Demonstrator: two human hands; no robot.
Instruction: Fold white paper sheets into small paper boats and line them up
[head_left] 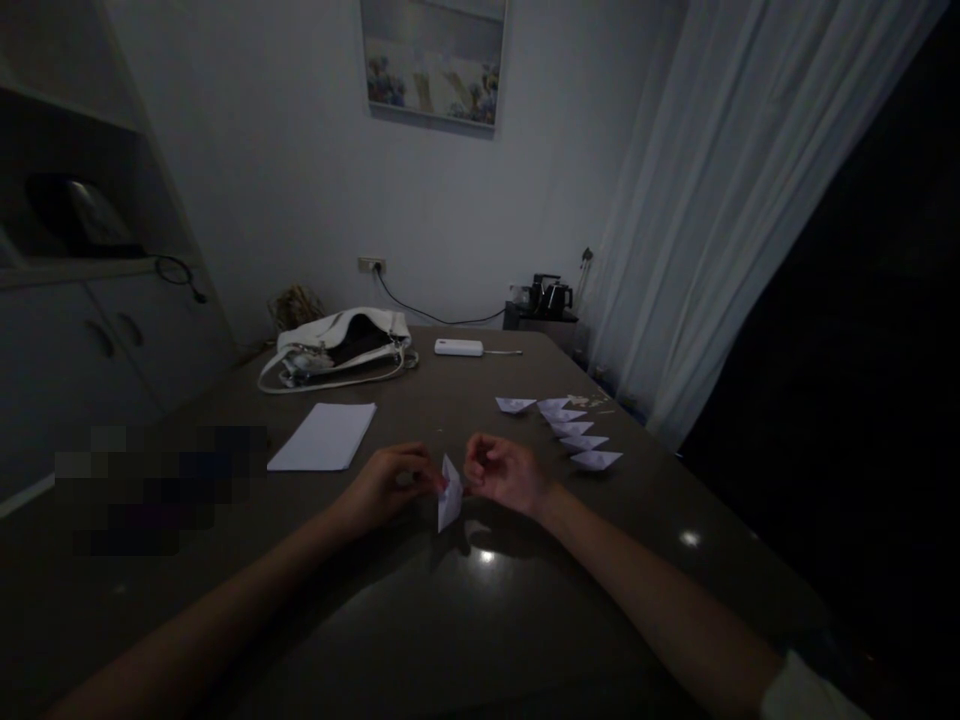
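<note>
A small folded white paper boat (450, 497) is held on end just above the dark table, in front of me. My left hand (397, 487) pinches its left side between thumb and fingertips. On the other side, my right hand (506, 474) has its fingers curled, with thumb and fingertip at the boat's right edge. The exact contact there is partly hidden. Beyond my right hand, several finished-looking paper boats (577, 428) stand in a slanting row, and another boat (515, 405) sits to their left.
A stack of white paper (322, 437) lies left of centre on the table (450, 630). Farther back are a white handbag (341, 345) and a white power bank (459, 347) with a short cable. Small scraps (590, 402) lie near the right edge, beside a sheer curtain (712, 180).
</note>
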